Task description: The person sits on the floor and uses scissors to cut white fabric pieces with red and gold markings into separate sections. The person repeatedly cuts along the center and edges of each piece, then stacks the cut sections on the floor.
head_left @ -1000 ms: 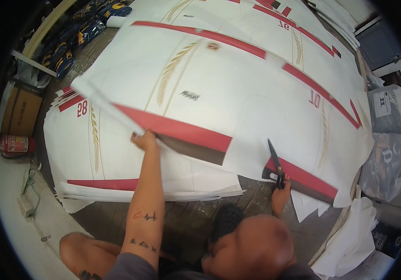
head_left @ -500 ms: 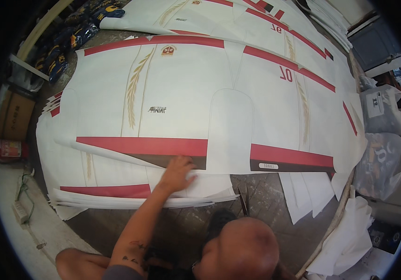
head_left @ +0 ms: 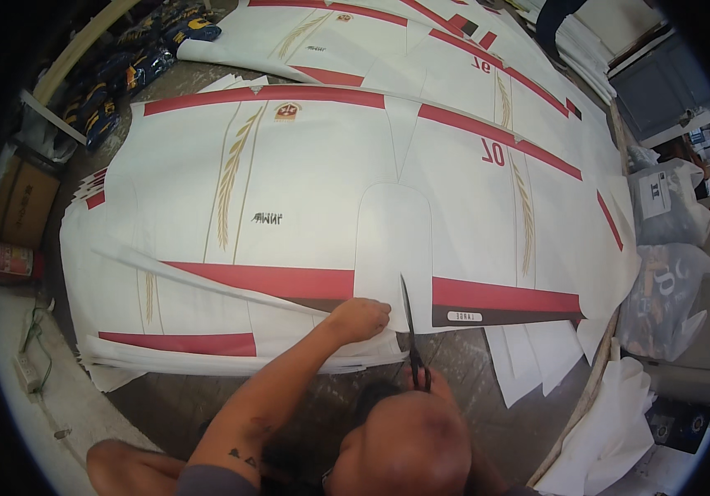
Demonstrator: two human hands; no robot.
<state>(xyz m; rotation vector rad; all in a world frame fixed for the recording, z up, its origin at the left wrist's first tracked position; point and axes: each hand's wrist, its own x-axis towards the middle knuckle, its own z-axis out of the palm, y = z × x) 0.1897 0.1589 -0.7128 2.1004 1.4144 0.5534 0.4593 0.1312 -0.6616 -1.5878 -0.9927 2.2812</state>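
A large white printed sheet with red bands, dark strips and gold leaf patterns spreads before me. My left hand is closed on its near edge, beside the red and dark band. My right hand, partly hidden behind my bent knee, grips the handles of long dark scissors. Their blades point away from me over the blank strip between the two printed panels. Whether a second blade lies under the sheet I cannot tell. Below the left part, a stack of similar sheets shows, with the top sheet's near-left edge lifted in a fold.
More printed sheets lie at the far side. White offcuts sit on the dark floor at near right. Clear plastic bags line the right side; a cardboard box and dark wrapped bundles are at left. A dark leg shows at far right.
My left hand has moved right along the near edge and closed on it. The scissors have come up from below the edge to over the sheet, and my right hand now shows.
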